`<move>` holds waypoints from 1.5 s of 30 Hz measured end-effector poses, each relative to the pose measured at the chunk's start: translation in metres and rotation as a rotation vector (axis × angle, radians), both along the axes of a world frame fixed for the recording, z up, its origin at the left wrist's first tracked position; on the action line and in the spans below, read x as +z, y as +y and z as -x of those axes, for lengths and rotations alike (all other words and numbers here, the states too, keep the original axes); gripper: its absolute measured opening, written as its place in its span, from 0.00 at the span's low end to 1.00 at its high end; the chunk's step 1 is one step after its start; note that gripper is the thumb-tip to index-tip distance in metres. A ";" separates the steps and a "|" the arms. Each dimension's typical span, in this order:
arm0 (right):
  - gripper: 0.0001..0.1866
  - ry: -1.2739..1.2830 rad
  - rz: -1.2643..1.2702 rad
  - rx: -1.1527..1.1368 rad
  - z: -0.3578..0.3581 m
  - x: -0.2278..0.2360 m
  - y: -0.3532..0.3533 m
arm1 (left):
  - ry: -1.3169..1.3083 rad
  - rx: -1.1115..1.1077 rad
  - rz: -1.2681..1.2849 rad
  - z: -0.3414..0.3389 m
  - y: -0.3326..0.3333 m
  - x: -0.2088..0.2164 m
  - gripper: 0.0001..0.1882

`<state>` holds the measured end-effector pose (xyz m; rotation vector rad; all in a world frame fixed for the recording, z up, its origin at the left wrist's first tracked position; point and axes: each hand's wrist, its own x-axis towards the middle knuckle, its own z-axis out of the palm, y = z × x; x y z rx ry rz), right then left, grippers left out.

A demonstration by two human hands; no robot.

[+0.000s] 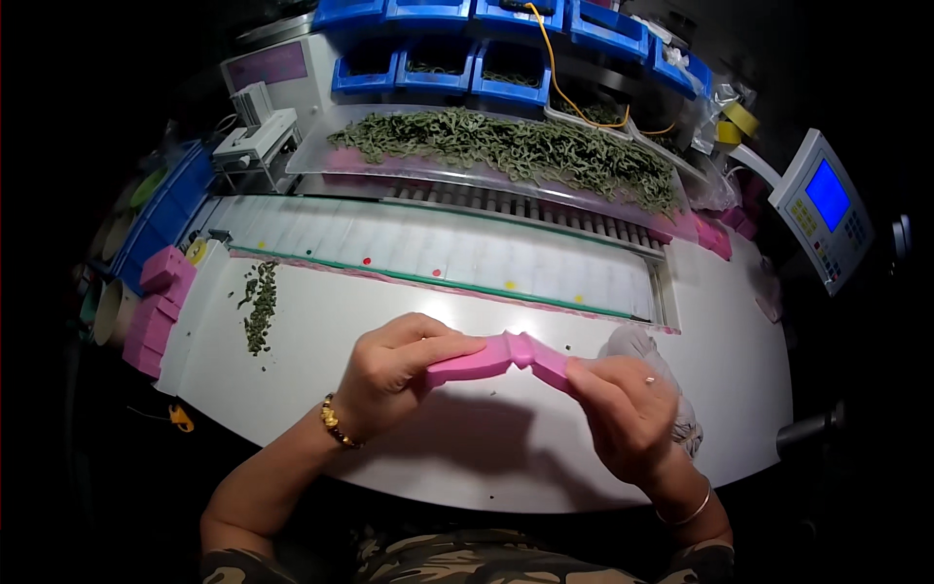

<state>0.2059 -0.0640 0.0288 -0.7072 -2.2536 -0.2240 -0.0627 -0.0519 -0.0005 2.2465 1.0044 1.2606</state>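
A glossy pink strip (520, 350) with a ridged crease at its middle is held over the white table, both of its ends sloping down from that crease. My left hand (394, 365) grips the left end, thumb along the top. The right end is pinched by my right hand (626, 399). What the strip is made of cannot be told. Beyond it runs a white slatted belt (428, 238) with a green edge and several red and yellow dots. Next to my right hand lies a crumpled pale cloth or glove (632, 346), partly hidden.
Dark green curled pieces fill a clear tray (389, 167) behind the belt; loose dark bits (258, 316) lie left on the table. Pink blocks (156, 316) stand at the left edge. Blue bins (511, 73) line the back. A control panel (827, 209) with a blue screen stands right.
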 end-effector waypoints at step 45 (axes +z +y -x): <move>0.29 0.635 1.359 0.007 0.008 -0.024 0.040 | -0.572 -0.087 0.727 -0.046 0.050 -0.018 0.12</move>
